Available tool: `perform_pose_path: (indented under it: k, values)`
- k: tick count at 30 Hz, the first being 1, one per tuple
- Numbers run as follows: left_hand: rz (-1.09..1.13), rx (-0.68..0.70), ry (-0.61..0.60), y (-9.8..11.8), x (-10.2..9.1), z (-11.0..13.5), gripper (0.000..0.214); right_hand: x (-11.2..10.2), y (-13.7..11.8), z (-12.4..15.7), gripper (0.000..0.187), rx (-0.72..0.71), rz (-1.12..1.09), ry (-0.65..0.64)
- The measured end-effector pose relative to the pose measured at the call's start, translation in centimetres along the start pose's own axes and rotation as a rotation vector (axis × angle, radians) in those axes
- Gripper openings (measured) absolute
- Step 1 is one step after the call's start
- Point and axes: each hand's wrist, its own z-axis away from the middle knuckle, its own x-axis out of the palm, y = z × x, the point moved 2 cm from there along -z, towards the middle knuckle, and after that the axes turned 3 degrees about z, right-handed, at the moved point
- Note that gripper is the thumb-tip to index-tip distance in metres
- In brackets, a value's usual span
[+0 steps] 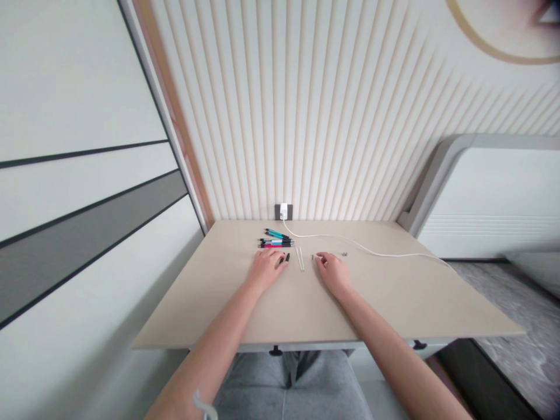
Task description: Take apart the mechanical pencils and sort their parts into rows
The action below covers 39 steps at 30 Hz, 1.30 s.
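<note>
My left hand [265, 269] rests on the beige table [394, 297], its fingers over a small black pen part [282, 260]. Just beyond it lies a bunch of pens [275, 240] with teal, red and black barrels. My right hand [332, 271] lies palm down a little to the right, its fingertips next to a tiny dark piece [312, 256]. Between the two hands lie two thin white refill tubes [300, 258]. Small dark bits [344, 254] sit past the right hand.
A white charger [284, 210] is plugged into the slatted wall at the table's back, and its white cable [385, 252] trails right across the tabletop. A white unit [490, 198] stands to the right. My grey-trousered legs are under the front edge.
</note>
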Motion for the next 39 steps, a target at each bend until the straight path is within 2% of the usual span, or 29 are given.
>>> perform_pose_path:
  k: [6,18,24,30,39]
  values:
    - [-0.003,0.073,-0.065,0.5,-0.2,0.1,0.027,-0.1,-0.4,0.0,0.024,0.016,0.058,-0.053]
    - [0.020,0.137,-0.085,0.3,0.4,0.2,0.021,-1.1,-0.8,0.8,0.026,-0.064,0.134,-0.152]
    - [0.076,0.186,-0.088,0.0,0.9,0.1,0.019,-0.9,-1.3,0.6,0.029,-0.192,0.168,-0.225]
    - [0.131,0.227,-0.094,-0.3,1.5,0.0,0.019,-0.5,-1.4,0.3,0.032,-0.180,0.256,-0.201]
    - [0.183,0.217,-0.100,-0.8,2.2,-0.1,0.022,-0.5,-1.5,0.5,0.032,-0.222,0.237,-0.198]
